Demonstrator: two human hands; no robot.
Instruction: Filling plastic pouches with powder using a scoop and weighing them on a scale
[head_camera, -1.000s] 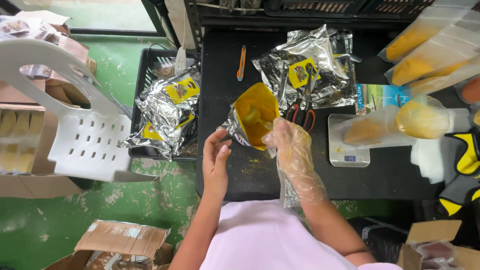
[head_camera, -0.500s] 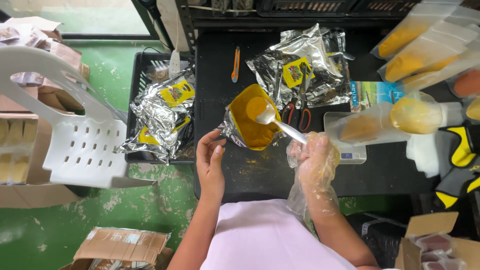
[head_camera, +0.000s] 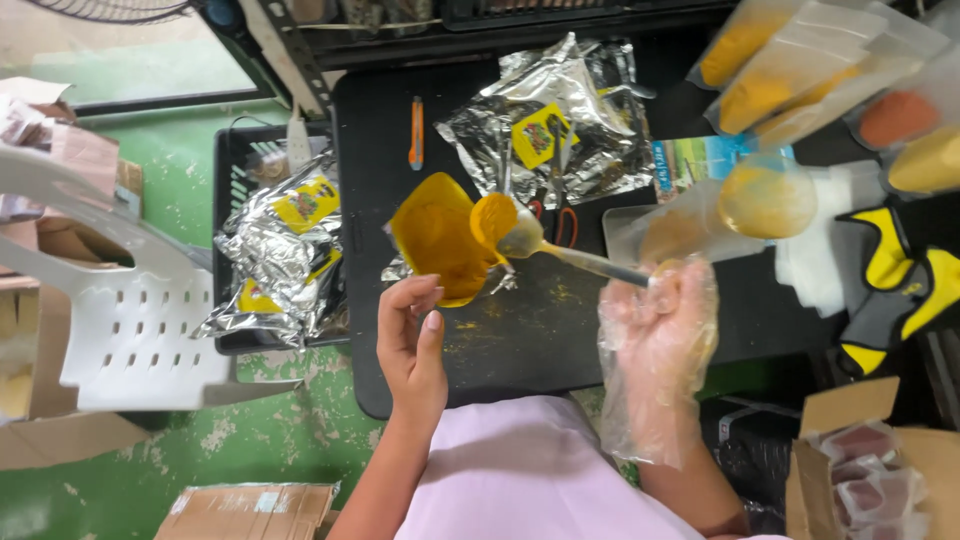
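My left hand (head_camera: 410, 335) holds the near edge of an open foil bag (head_camera: 437, 240) whose inside is coated with yellow powder; the bag lies on the black table (head_camera: 520, 330). My right hand (head_camera: 655, 325), in a loose clear plastic glove, grips the handle of a metal spoon (head_camera: 560, 253). The spoon's bowl carries a heap of yellow powder and hovers at the bag's mouth. To the right of the spoon, a clear pouch (head_camera: 700, 215) with yellow powder rests on a small scale.
Empty foil bags (head_camera: 560, 130) lie at the table's back, more (head_camera: 285, 250) in a black crate at left. An orange cutter (head_camera: 416, 132), red scissors (head_camera: 565, 225), filled powder pouches (head_camera: 790, 70), a white plastic chair (head_camera: 130, 300) and cardboard boxes (head_camera: 870, 455) surround me.
The spoon went into the foil bag and has come out loaded with yellow powder. My right hand has drawn back to the right; my left hand stays at the bag's edge.
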